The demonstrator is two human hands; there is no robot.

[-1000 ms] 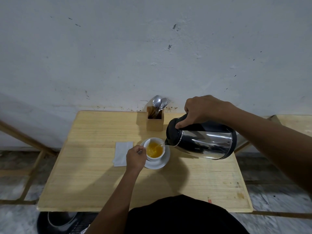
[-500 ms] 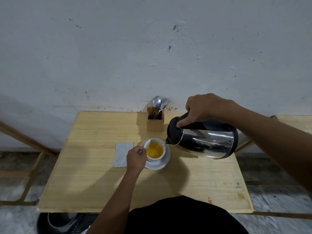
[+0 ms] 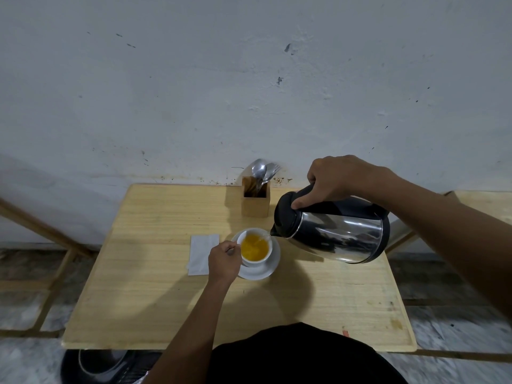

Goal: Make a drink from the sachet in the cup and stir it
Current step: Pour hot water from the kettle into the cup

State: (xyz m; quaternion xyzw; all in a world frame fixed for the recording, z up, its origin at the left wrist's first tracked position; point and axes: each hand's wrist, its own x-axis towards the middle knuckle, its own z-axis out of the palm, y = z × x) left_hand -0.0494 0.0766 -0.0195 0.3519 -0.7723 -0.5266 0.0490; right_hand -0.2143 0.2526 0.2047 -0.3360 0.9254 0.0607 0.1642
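Note:
A white cup (image 3: 256,261) holding orange-yellow liquid stands on a white saucer (image 3: 270,268) in the middle of the wooden table (image 3: 155,295). My right hand (image 3: 339,177) grips the black handle of a steel kettle (image 3: 340,235), tilted with its spout over the cup's right rim; a thin stream of water runs into the cup. My left hand (image 3: 224,263) is closed at the cup's left side, on its handle. A white sachet (image 3: 201,253) lies flat just left of the saucer.
A wooden holder (image 3: 255,203) with spoons and a fork stands at the table's back edge against the white wall. A second wooden surface (image 3: 487,202) shows at the far right. A dark round object (image 3: 97,365) sits on the floor under the table's front left.
The kettle has tipped back a little and risen slightly, and the liquid level in the cup is higher. My left hand has stayed at the cup.

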